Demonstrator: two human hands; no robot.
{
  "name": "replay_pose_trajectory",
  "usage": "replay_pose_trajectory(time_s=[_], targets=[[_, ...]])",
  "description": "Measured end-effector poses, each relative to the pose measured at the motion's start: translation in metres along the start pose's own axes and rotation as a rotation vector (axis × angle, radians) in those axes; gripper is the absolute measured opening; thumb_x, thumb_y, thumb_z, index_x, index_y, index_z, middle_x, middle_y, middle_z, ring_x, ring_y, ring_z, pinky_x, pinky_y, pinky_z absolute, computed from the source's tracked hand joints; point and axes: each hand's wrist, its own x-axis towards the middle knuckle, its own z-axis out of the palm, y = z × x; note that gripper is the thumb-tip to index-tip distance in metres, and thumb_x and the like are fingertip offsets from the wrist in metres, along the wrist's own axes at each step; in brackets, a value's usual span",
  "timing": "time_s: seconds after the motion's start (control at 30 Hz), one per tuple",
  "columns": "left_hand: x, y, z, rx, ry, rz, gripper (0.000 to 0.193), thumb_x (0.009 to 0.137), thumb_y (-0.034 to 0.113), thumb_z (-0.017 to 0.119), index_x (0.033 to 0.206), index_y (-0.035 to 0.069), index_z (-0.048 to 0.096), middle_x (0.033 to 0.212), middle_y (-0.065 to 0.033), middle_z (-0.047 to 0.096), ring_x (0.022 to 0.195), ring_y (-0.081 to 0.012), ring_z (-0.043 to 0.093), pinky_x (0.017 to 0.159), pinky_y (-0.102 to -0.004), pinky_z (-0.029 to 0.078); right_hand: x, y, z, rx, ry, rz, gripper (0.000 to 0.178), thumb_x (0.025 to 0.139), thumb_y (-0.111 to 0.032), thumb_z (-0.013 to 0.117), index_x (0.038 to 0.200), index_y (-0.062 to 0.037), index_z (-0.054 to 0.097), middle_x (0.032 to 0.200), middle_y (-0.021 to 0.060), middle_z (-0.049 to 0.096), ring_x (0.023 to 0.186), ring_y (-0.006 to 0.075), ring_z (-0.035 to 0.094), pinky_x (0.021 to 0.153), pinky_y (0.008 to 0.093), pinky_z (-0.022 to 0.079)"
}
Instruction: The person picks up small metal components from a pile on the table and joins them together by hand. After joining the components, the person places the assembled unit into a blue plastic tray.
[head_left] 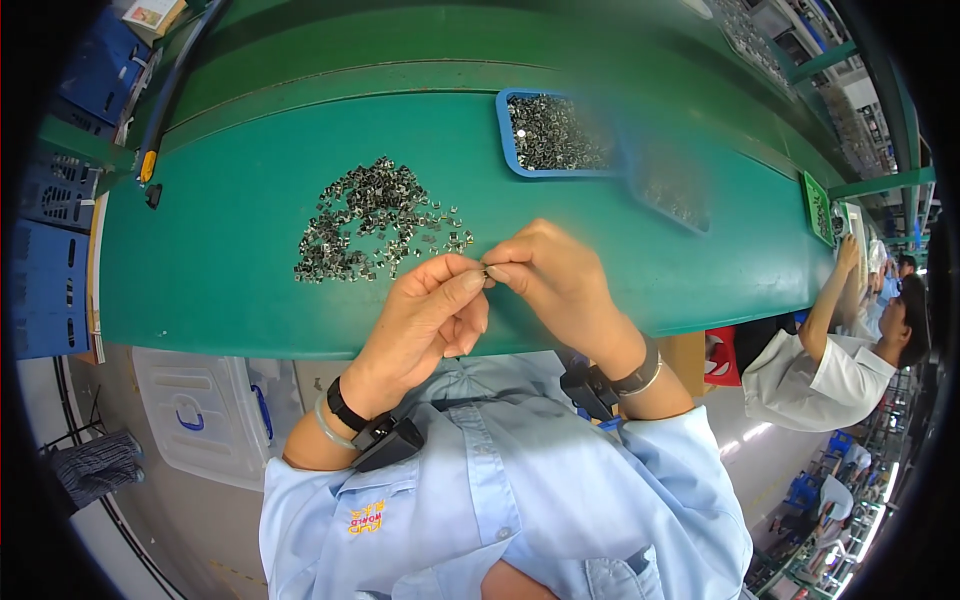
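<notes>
My left hand (437, 308) and my right hand (550, 268) meet over the near part of the green tabletop. Each has thumb and forefinger pinched on one tiny metal part (486, 272), mostly covered by the fingertips, so its exact shape does not show. Just beyond and to the left of my hands lies a loose pile of small black and silver metal parts (375, 200), with several strays at its right edge. Farther back stands a blue tray (507, 150) filled with similar small parts.
Right of the blue tray, a blurred patch hides part of another tray (690, 205). A green tray (818, 210) sits at the table's right end, near a co-worker (825, 375). Blue crates (48, 285) stand at the left, and a lidded clear plastic box (190, 400) is below the table edge.
</notes>
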Motion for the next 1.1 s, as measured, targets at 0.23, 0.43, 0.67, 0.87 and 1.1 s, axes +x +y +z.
replay_pose_trajectory(time_s=[0.23, 0.43, 0.67, 0.87, 1.1], targets=[[-0.001, -0.003, 0.002, 0.076, 0.061, 0.078, 0.016, 0.095, 0.020, 0.053, 0.095, 0.004, 0.054, 0.067, -0.0040, 0.059, 0.050, -0.0074, 0.051, 0.040, -0.0187, 0.032, -0.005, -0.003, 0.003, -0.033, 0.025, 0.001, 0.017, 0.074, 0.000, 0.071, 0.088, -0.0045, 0.063, 0.079, 0.0056, 0.061, 0.070, 0.0196, 0.058, 0.061, 0.0304, 0.047], [-0.004, 0.001, 0.008, 0.121, 0.046, 0.142, 0.016, 0.096, 0.020, 0.051, 0.094, 0.004, 0.053, 0.071, -0.0042, 0.059, 0.052, -0.0070, 0.052, 0.042, -0.0181, 0.035, -0.004, -0.004, 0.003, -0.039, 0.041, -0.036, 0.017, 0.073, 0.000, 0.071, 0.087, -0.0051, 0.062, 0.079, 0.0054, 0.061, 0.071, 0.0201, 0.059, 0.061, 0.0305, 0.047], [-0.002, -0.001, 0.002, 0.144, 0.022, 0.146, 0.015, 0.096, 0.020, 0.051, 0.094, 0.005, 0.052, 0.072, -0.0043, 0.059, 0.054, -0.0071, 0.053, 0.043, -0.0182, 0.036, -0.005, -0.005, 0.008, -0.034, 0.053, -0.051, 0.018, 0.073, -0.001, 0.072, 0.087, -0.0059, 0.062, 0.079, 0.0053, 0.062, 0.071, 0.0204, 0.059, 0.061, 0.0305, 0.047], [0.000, -0.008, -0.001, 0.095, -0.010, 0.167, 0.014, 0.096, 0.020, 0.052, 0.093, 0.006, 0.052, 0.071, -0.0040, 0.059, 0.054, -0.0070, 0.052, 0.044, -0.0184, 0.037, -0.010, -0.007, 0.011, 0.001, 0.067, -0.014, 0.018, 0.073, -0.002, 0.072, 0.088, -0.0060, 0.062, 0.081, 0.0055, 0.062, 0.073, 0.0206, 0.059, 0.062, 0.0303, 0.047], [0.003, -0.006, -0.004, 0.115, 0.001, 0.136, 0.013, 0.096, 0.019, 0.052, 0.093, 0.006, 0.052, 0.069, -0.0024, 0.057, 0.053, -0.0064, 0.050, 0.045, -0.0195, 0.038, -0.011, -0.005, 0.011, -0.031, 0.056, 0.014, 0.017, 0.074, -0.002, 0.071, 0.087, -0.0060, 0.062, 0.082, 0.0060, 0.062, 0.074, 0.0207, 0.059, 0.063, 0.0301, 0.047]])
